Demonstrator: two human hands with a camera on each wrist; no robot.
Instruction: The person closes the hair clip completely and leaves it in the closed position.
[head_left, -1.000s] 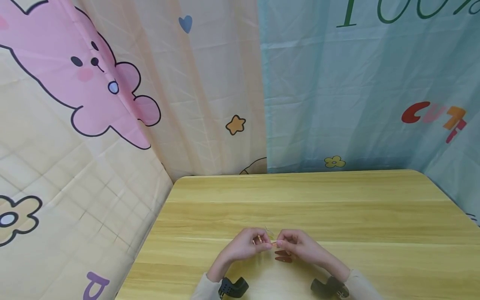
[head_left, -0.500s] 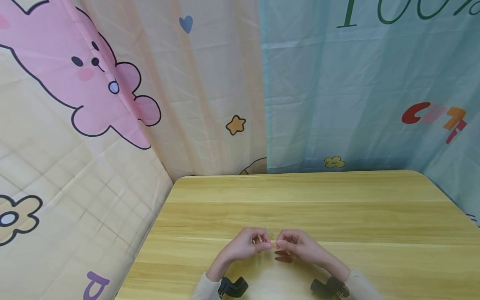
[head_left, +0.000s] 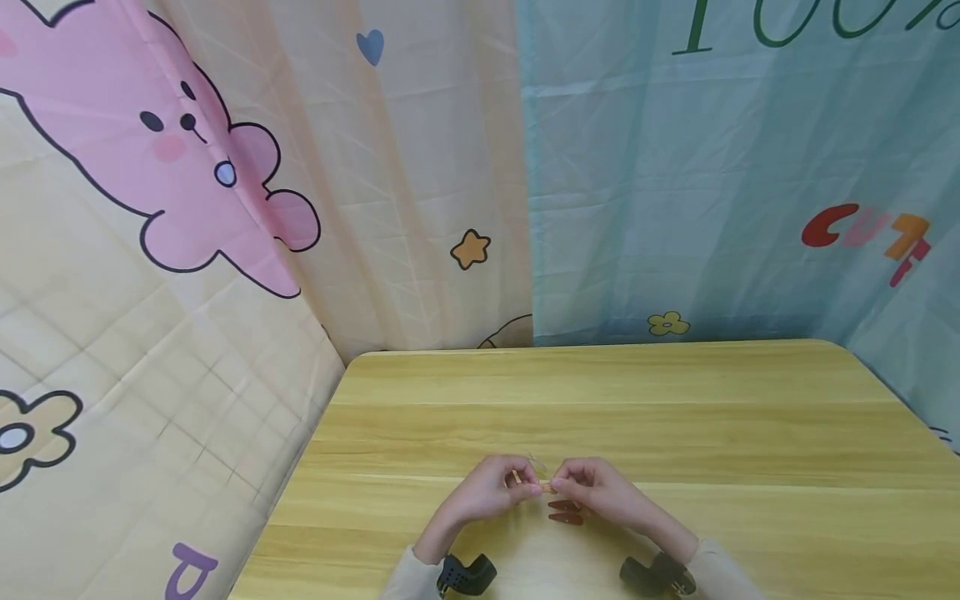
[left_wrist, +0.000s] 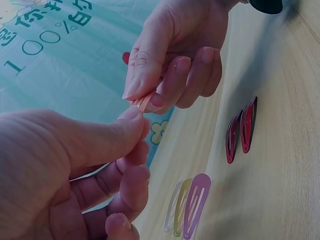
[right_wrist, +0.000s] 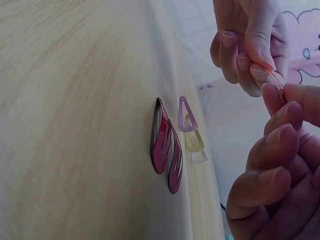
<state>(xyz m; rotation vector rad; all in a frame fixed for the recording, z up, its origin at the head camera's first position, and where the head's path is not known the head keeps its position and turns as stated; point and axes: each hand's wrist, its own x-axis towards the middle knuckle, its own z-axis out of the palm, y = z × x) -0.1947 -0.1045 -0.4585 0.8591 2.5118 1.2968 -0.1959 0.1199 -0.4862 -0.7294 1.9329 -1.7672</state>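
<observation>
Between my two hands is a small orange snap hair clip [left_wrist: 145, 101], mostly covered by fingertips. My left hand [head_left: 495, 489] pinches one end with thumb and forefinger. At the other end, my right hand [head_left: 596, 490] has the clip between its thumb and index finger. The remaining fingers of both hands are loosely bent. Two dark red snap clips [right_wrist: 161, 150] lie side by side on the table, near the right hand. Beyond them, a purple clip [left_wrist: 202, 181], a yellow clip [right_wrist: 195, 142] and a whitish clip [right_wrist: 200, 157] lie in an overlapping row.
The wood-grain table [head_left: 675, 417] runs back to hanging printed curtains [head_left: 420, 167], with another curtain along its left side. A dark wrist camera [head_left: 467, 575] is strapped to the left wrist, and a second camera [head_left: 652, 575] to the right.
Both hands keep their places with the orange clip between them. Only a tiny shift of fingers and view shows; the clips on the table lie as before.
</observation>
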